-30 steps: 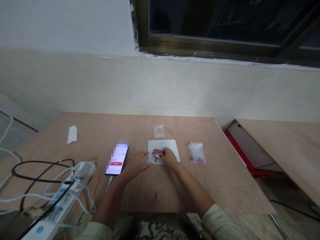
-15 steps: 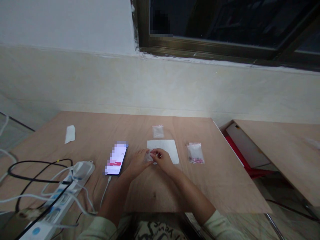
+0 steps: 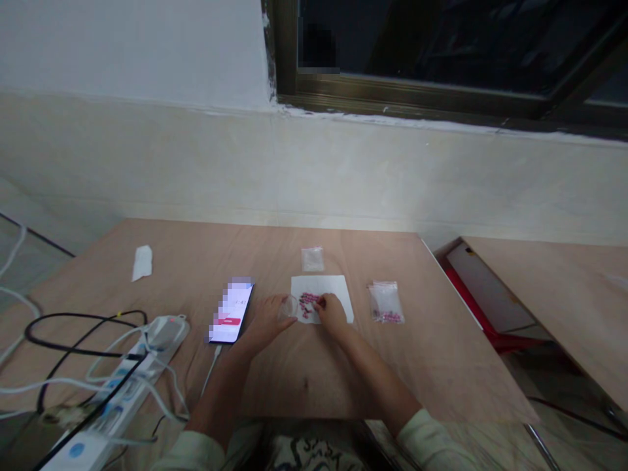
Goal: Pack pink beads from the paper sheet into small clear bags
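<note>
Small pink and dark red pieces (image 3: 308,303), bead-like but too small to make out exactly, lie in a loose group on a sheet of white paper (image 3: 338,288). My left hand (image 3: 267,320) rests at the paper's left edge, thumb and fingers round a clear plastic bag (image 3: 290,306) whose mouth faces the pieces. At the right side of the group, my right hand (image 3: 333,315) has its fingertips pinched together; whatever is between them is hidden. A zip bag of pink pieces (image 3: 386,302) lies to the right, and another clear bag (image 3: 313,259) lies behind the paper.
A phone (image 3: 230,314) with its screen lit lies left of my left hand, a white cable (image 3: 212,369) plugged in. Farther left, a power strip (image 3: 118,392) sits under tangled cords. A white scrap (image 3: 142,263) lies at the back left. A second table (image 3: 564,281) stands right, beyond a gap.
My right hand has moved right, away from the bag and my left hand, down to the pieces on the paper. The pieces now show; my left hand stays with the bag.
</note>
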`<state>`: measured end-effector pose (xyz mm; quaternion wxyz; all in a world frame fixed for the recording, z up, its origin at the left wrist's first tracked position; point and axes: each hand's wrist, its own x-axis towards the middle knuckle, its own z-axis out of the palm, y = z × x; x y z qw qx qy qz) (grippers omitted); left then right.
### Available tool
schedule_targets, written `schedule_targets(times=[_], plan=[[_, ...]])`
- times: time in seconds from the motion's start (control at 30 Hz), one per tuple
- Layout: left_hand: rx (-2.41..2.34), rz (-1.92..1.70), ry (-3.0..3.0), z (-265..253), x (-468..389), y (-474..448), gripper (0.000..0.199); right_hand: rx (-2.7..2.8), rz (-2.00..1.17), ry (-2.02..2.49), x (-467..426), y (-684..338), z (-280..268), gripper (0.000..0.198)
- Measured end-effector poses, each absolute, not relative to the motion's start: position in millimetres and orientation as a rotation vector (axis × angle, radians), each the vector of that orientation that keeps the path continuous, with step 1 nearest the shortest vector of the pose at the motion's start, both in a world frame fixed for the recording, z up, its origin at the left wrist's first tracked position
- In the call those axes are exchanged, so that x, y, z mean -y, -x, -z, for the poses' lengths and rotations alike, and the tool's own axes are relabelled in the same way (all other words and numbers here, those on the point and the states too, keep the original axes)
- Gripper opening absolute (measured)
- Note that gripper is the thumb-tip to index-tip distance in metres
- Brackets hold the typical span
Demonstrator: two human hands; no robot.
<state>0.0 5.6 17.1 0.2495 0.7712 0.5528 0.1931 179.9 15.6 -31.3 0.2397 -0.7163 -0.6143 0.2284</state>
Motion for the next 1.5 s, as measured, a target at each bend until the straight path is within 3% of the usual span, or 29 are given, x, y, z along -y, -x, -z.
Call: schedule_targets(times=[0.3,0.5,0.73,1.03,1.5], plan=[[-1.542,-0.485,-2.151,-22,-6,-7,0.045,1.518,-0.667,1.840,-13,-181,13,0.010],[-1.536,-0.481,-2.124,-24,-8,-15,0.046,1.592,-0.888,1.511,-8,-163,-13,0.011],[-1.492,-0.609,-2.136,-23,-7,-9,0.044,1.630,-0.594,1.769,-27,-188,20,0.016],[-1.474,-0.611,-2.099,-24,-7,-7,0.045,1.827,-0.604,1.814,-36,-196,33,0.007],[-1.488,-0.634,-2.072,-26,-6,-10,0.044,1.664,-0.592,1.813,-31,-201,22,0.005]])
